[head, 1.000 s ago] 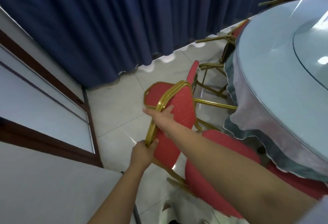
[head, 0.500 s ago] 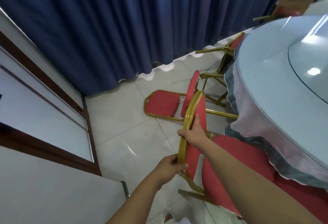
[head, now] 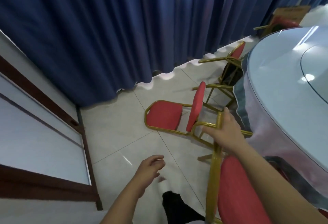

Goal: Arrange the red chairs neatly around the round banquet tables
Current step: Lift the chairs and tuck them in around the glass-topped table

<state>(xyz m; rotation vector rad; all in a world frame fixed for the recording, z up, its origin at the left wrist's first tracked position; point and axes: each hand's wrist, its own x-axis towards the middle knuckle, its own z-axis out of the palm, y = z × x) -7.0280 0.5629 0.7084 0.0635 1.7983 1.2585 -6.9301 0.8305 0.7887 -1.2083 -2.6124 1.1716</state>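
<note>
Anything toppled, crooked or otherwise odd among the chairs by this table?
Yes. One red chair lies tipped over on the floor tiles, backrest flat, gold legs pointing toward the round table. A farther chair also looks overturned beside the curtain.

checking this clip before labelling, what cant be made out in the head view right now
- Nearest red chair: its seat and legs are cut off by the bottom edge and covered by the right forearm.
- Right hand: its palm side against the gold frame is hidden, so the grip is unclear.
- Farthest chair: partly behind the round table.
- Left hand: fingertips motion-blurred.
</note>
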